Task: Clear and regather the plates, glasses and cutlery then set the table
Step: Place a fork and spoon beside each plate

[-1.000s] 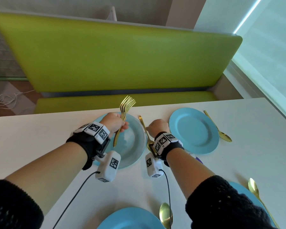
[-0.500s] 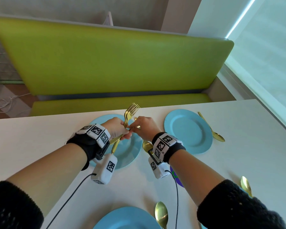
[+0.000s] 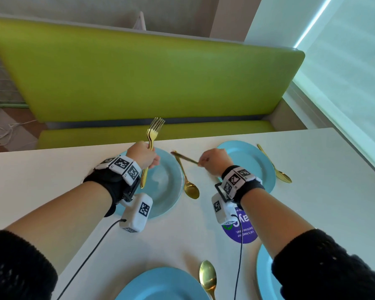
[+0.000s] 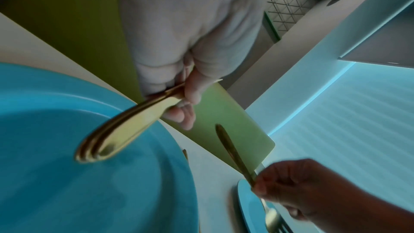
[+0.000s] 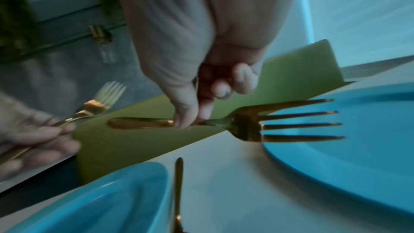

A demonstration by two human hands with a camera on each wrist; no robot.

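This looked like a canteen or café booth. A lime-green padded bench ran along the far side of a plain white table, beside a tall window with a pale blind. A round purple sticker on the tabletop carried printed wording (partly hidden, something about keeping pantries clean), which suggested a shared workplace eating area.
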